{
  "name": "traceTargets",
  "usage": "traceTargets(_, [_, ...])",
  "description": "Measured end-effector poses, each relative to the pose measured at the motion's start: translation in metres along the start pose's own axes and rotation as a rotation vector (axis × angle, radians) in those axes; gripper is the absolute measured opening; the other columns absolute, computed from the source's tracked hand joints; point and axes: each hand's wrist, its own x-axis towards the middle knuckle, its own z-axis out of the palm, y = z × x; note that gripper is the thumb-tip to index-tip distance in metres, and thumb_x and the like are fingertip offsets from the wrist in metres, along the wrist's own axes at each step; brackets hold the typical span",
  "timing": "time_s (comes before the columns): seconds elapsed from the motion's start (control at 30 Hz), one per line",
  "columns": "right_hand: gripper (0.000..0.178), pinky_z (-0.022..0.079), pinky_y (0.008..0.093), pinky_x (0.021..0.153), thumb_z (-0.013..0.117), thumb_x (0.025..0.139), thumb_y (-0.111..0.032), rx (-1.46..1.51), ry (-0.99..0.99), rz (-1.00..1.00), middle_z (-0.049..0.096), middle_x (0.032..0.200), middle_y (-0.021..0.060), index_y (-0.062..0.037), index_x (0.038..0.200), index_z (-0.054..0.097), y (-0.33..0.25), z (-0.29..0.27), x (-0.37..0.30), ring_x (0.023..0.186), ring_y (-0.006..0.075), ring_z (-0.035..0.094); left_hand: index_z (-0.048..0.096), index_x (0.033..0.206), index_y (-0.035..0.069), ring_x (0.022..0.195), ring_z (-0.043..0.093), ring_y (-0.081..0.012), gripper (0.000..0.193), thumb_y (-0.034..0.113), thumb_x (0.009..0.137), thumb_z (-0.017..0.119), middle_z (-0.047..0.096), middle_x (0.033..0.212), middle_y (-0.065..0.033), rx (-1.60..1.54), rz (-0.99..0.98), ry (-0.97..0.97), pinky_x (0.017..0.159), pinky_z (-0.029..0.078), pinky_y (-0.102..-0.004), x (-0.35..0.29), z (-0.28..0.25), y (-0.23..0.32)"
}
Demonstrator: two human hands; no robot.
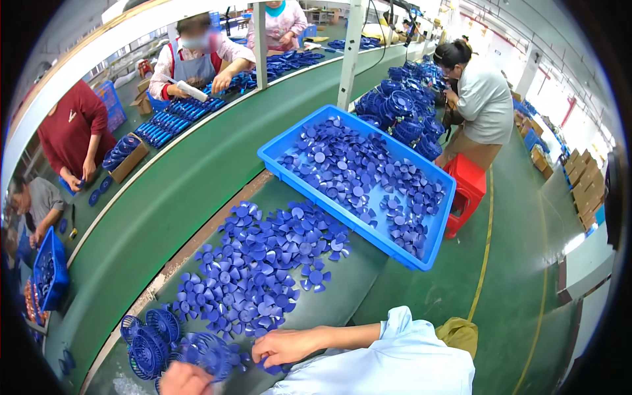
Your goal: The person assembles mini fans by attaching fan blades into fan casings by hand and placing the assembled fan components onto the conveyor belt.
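Now mid-assembly: L hand (186, 378) grips round blue grille (207, 352); R hand (284, 347) fingers curled on fan blade (268, 366) from pile (263, 263). Next, I judge: centre blade in grille.

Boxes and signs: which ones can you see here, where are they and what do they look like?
Cardboard boxes: stacked by the far right wall, brown, square-edged.
Open cardboard box: left, across the green belt, brown and shallow, with blue parts inside.
Small cardboard boxes: upper left, beside a worker in an apron, brown.
Blue tray: middle, plastic, rectangular, full of blue fan blades.
No signs, labels or screens show clearly.
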Motion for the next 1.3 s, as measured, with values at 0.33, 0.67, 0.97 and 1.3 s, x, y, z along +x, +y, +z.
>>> traceTargets(0.33, [0.015, 0.048, 0.0443, 0.076, 0.058, 0.09, -0.009, -0.219, 0.599, 0.074, 0.06, 0.098, 0.0143, -0.0046, 0.105, 0.06, 0.034, -0.015, -0.009, 0.091, 0.0353, 0.062, 0.065, 0.1, -0.002, 0.1, 0.059, -0.0383, 0.022, 0.004, 0.08, 0.07, 0.062, 0.108, -0.0216, -0.318, -0.095, -0.167, 0.085, 0.049, -0.0401, -0.05, 0.078, 0.025])
traceTargets(0.67, [0.014, 0.047, 0.0436, 0.074, 0.061, 0.087, -0.009, -0.275, 0.445, 0.028, 0.06, 0.092, 0.0135, -0.0036, 0.1, 0.061, 0.018, -0.007, -0.036, 0.087, 0.0332, 0.061, 0.065, 0.107, 0.005, 0.097, 0.058, -0.0408, 0.027, 0.008, 0.081, 0.068, 0.063, 0.102, -0.0179, -0.127, -0.231, -0.249, 0.085, 0.048, -0.0464, -0.051, 0.14, 0.017])
traceTargets(0.97, [0.023, 0.047, 0.0444, 0.073, 0.067, 0.079, -0.008, -0.627, 0.527, -0.059, 0.052, 0.094, 0.0139, -0.0035, 0.101, 0.06, 0.002, 0.003, -0.043, 0.096, 0.0334, 0.053, 0.06, 0.115, 0.003, 0.103, 0.057, -0.0428, 0.03, 0.015, 0.088, 0.066, 0.062, 0.11, -0.0208, -0.074, -0.466, 0.036, 0.088, 0.046, -0.0484, -0.044, 0.128, 0.016])
traceTargets(1.3, [0.027, 0.051, 0.0459, 0.074, 0.067, 0.083, -0.013, -0.697, 0.246, 0.169, 0.054, 0.1, 0.0184, -0.0007, 0.106, 0.059, -0.001, 0.007, -0.035, 0.096, 0.035, 0.056, 0.058, 0.12, 0.002, 0.096, 0.06, -0.0451, 0.035, 0.02, 0.091, 0.063, 0.064, 0.105, -0.026, 0.019, -0.613, -0.008, 0.083, 0.049, -0.0491, -0.036, 0.16, 0.0])
